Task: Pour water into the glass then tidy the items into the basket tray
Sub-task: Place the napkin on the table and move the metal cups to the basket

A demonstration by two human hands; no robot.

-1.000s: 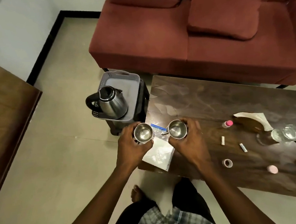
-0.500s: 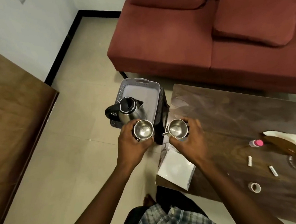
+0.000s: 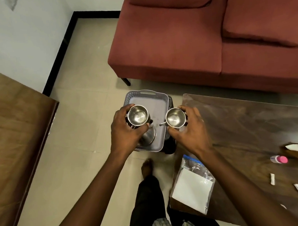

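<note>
Gripped from the side, fingers curled round each wall: left hand (image 3: 126,131) on the left cup (image 3: 138,115), right hand (image 3: 188,130) on the right cup (image 3: 174,117), rims up, above the basket tray (image 3: 159,100). Probably light, stiff, smooth steel, likely slippery; best taken by the wall or the small side handle. Counted, near to far: one zip bag (image 3: 192,185) on the surface (image 3: 246,121), two cups, one kettle (image 3: 149,136) in the tray, one tray.
</note>
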